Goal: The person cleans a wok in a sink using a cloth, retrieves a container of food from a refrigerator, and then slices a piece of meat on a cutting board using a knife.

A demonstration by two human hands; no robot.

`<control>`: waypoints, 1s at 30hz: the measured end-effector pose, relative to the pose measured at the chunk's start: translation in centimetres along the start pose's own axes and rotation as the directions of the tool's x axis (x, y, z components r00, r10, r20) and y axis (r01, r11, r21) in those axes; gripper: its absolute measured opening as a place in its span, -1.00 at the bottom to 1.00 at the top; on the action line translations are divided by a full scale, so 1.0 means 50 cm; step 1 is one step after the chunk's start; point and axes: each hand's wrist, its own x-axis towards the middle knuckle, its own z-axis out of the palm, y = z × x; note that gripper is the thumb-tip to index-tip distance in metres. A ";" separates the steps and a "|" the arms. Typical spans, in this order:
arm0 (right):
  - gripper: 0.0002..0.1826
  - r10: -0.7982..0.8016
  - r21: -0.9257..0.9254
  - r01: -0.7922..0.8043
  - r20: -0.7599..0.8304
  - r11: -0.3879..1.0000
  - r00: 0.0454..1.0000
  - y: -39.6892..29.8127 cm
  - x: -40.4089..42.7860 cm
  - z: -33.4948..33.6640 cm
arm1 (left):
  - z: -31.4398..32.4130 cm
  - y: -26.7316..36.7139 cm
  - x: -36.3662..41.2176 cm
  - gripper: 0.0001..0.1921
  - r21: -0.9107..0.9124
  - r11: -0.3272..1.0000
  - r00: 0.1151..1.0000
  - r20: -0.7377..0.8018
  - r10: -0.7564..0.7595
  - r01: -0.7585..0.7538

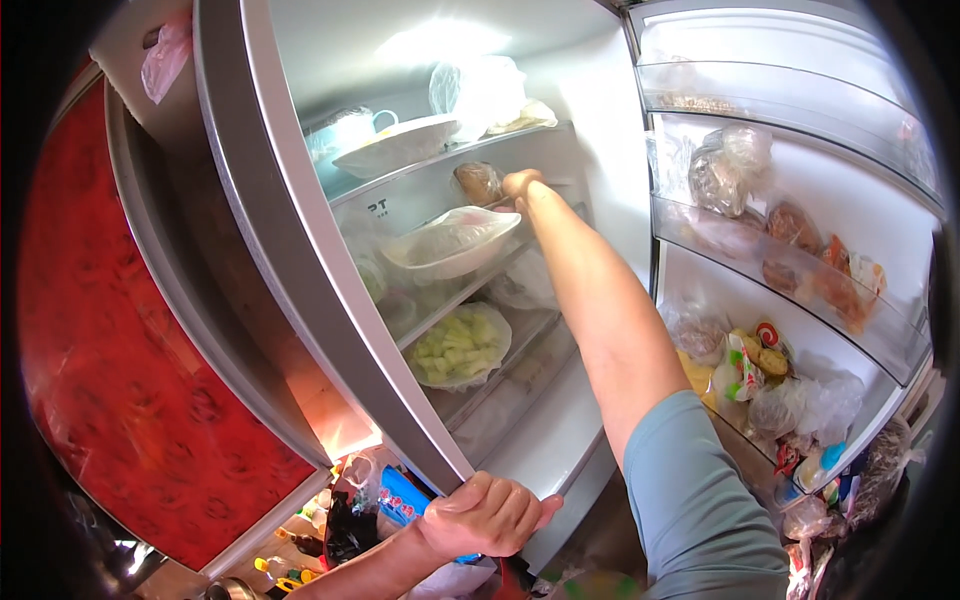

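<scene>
My right hand [523,184] reaches deep into an open refrigerator, at the middle shelf. It is right beside a brown item in clear plastic [478,183]; its fingers are partly hidden, so I cannot tell whether it holds anything. Just in front stands a white bowl [450,244] covered with plastic film. One shelf lower, a plate of pale green cut pieces [461,345] lies under film. My left hand [487,516] is closed around the lower corner of the refrigerator's left door [360,337].
A white dish [401,146] and a white plastic bag [480,94] sit on the top shelf. The right door [817,300] stands open, its racks holding several bagged foods. Below are bottles [300,540] and a blue package [401,495]. A red patterned panel [142,360] is at left.
</scene>
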 end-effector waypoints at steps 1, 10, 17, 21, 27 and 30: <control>-0.85 0.019 0.203 -0.011 -0.034 0.979 0.999 -0.003 -0.016 -0.001 | -0.004 -0.002 0.004 -0.57 -0.021 1.000 1.000 0.009 0.012 -0.012; -0.75 0.001 0.271 0.020 -0.078 0.962 0.997 -0.013 -0.071 -0.051 | -0.007 0.005 0.004 -0.59 -0.072 0.997 1.000 0.016 -0.006 0.007; -0.73 -0.081 0.322 0.103 -0.080 0.941 0.994 -0.005 -0.083 -0.109 | -0.010 0.006 0.018 -0.59 -0.071 0.997 1.000 0.010 -0.016 0.017; -0.74 -0.083 0.289 0.108 -0.096 0.951 0.992 -0.002 -0.107 -0.124 | -0.009 0.007 0.011 -0.59 -0.078 0.997 1.000 0.012 -0.028 0.029; -0.72 -0.132 0.333 0.152 -0.082 0.930 0.988 0.004 -0.137 -0.176 | -0.008 0.010 0.005 -0.58 -0.080 0.996 0.999 0.018 -0.033 0.034; -0.71 -0.114 0.360 0.136 -0.082 0.923 0.990 0.013 -0.156 -0.212 | -0.004 0.010 0.009 -0.55 -0.088 0.996 0.999 -0.006 -0.033 0.032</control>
